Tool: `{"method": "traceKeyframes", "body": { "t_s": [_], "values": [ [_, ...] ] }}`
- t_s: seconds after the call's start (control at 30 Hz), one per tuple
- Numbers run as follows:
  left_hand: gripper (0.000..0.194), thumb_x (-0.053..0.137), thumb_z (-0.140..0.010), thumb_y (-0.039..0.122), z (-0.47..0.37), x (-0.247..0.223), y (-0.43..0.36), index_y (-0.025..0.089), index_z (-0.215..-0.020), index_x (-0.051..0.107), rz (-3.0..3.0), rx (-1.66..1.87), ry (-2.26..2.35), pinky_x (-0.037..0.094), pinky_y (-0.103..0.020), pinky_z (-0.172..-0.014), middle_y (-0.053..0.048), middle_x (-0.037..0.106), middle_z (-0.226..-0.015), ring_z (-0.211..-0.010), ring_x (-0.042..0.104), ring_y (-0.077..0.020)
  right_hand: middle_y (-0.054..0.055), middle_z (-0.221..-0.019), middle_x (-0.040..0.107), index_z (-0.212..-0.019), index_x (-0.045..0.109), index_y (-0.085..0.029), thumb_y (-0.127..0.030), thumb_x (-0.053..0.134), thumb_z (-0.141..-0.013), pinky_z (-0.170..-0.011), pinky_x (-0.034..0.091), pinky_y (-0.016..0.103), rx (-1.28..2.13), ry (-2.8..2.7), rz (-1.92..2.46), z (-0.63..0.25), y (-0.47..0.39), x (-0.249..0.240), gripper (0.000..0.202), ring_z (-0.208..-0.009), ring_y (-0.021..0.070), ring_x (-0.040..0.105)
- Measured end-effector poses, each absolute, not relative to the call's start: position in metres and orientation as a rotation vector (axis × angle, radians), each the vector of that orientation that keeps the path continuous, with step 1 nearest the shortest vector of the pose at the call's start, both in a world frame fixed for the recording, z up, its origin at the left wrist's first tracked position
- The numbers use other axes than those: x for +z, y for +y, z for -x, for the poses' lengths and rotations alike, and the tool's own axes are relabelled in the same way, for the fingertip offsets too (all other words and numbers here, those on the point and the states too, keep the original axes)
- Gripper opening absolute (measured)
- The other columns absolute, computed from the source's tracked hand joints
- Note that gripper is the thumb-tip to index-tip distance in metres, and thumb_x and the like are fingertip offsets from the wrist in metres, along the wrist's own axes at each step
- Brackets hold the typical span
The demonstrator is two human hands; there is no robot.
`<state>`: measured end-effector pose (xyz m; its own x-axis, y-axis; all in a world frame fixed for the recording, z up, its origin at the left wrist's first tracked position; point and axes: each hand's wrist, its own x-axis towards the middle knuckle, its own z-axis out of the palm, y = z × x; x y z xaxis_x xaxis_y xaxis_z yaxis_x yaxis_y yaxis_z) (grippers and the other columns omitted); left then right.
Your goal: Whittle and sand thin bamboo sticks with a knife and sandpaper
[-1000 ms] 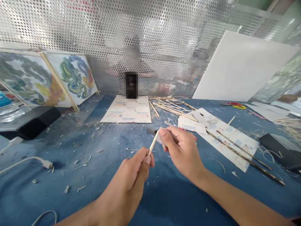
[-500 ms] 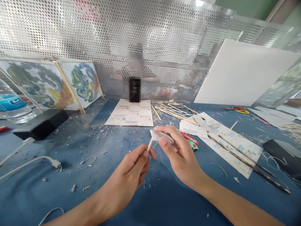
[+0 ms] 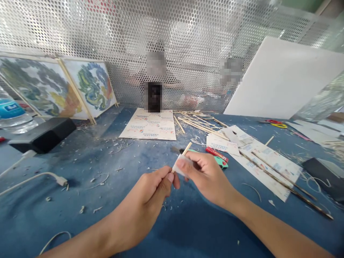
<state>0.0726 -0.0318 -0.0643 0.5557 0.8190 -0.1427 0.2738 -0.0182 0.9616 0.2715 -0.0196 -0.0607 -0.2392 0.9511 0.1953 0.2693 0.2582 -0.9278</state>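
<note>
A thin pale wooden stick (image 3: 187,147) slants up and away from my left hand (image 3: 152,191), pinched near its lower end between thumb and fingers. Around the stick, just above that grip, my right hand (image 3: 211,177) presses a small folded piece of sandpaper (image 3: 176,167), white on its outer side. The stick's tip sticks out beyond the paper. Right behind my right hand lie a red-handled tool (image 3: 217,154) and green-handled scissors (image 3: 221,162), partly covered by the hand.
Sandpaper sheets (image 3: 147,130) lie face down on the blue table. Several thin wooden strips (image 3: 204,125) are piled behind, with dark sticks (image 3: 285,182) at right. A black box (image 3: 44,134), white cable (image 3: 45,175), bottle (image 3: 12,111) and framed dragon pictures (image 3: 92,87) stand left.
My right hand has slid the folded sandpaper down the stick toward my left hand, so the stick's upper end now shows above it. The view has shifted slightly.
</note>
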Motion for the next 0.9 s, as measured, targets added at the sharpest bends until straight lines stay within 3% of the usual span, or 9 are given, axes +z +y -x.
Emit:
{"method": "traceKeyframes", "body": {
  "t_s": [0.13, 0.3, 0.53, 0.73, 0.9],
  "values": [
    [0.041, 0.031, -0.104, 0.053, -0.0726, -0.0591, -0.0312, 0.022, -0.091, 0.055, -1.562, 0.464, 0.947, 0.028, -0.023, -0.050, 0.007, 0.032, -0.065, -0.057, 0.029, -0.0103, -0.004, -0.056, 0.055, -0.067, 0.052, -0.020, -0.052, 0.057, -0.096, -0.046, 0.038, 0.023, 0.972, -1.538, 1.154, -0.2750, -0.0163, -0.0582, 0.043, -0.046, 0.0080, 0.049],
    [0.039, 0.031, -0.104, 0.052, -0.0744, -0.0601, -0.0318, 0.022, -0.093, 0.053, -1.531, 0.519, 0.896, 0.030, -0.023, -0.055, 0.006, 0.030, -0.069, -0.060, 0.028, -0.0109, -0.002, -0.057, 0.058, -0.064, 0.055, -0.019, -0.051, 0.059, -0.095, -0.043, 0.031, 0.023, 1.152, -1.696, 1.158, -0.2706, -0.0215, -0.0645, 0.045, -0.046, 0.0074, 0.045],
    [0.039, 0.027, -0.104, 0.055, -0.0721, -0.0536, -0.0344, 0.025, -0.105, 0.052, -1.437, 0.411, 0.897, 0.029, -0.023, -0.054, 0.007, 0.031, -0.069, -0.059, 0.026, -0.0112, -0.005, -0.051, 0.051, -0.062, 0.048, -0.020, -0.055, 0.059, -0.094, -0.044, 0.034, 0.023, 0.922, -1.534, 1.187, -0.2722, -0.0172, -0.0616, 0.049, -0.044, 0.0070, 0.044],
    [0.041, 0.032, -0.102, 0.057, -0.0719, -0.0612, -0.0363, 0.023, -0.095, 0.053, -1.455, 0.570, 0.863, 0.035, -0.025, -0.061, 0.004, 0.035, -0.072, -0.066, 0.032, -0.0132, -0.002, -0.052, 0.054, -0.059, 0.055, -0.018, -0.055, 0.061, -0.092, -0.043, 0.031, 0.023, 1.147, -1.693, 1.196, -0.2719, -0.0176, -0.0626, 0.049, -0.044, 0.0074, 0.044],
    [0.041, 0.028, -0.103, 0.057, -0.0705, -0.0618, -0.0378, 0.024, -0.100, 0.053, -1.433, 0.470, 0.874, 0.031, -0.023, -0.055, 0.006, 0.032, -0.068, -0.060, 0.028, -0.0119, -0.003, -0.050, 0.053, -0.060, 0.055, -0.019, -0.056, 0.060, -0.093, -0.043, 0.033, 0.022, 0.921, -1.504, 1.203, -0.2744, -0.0170, -0.0581, 0.050, -0.042, 0.0068, 0.044]
  ]
}}
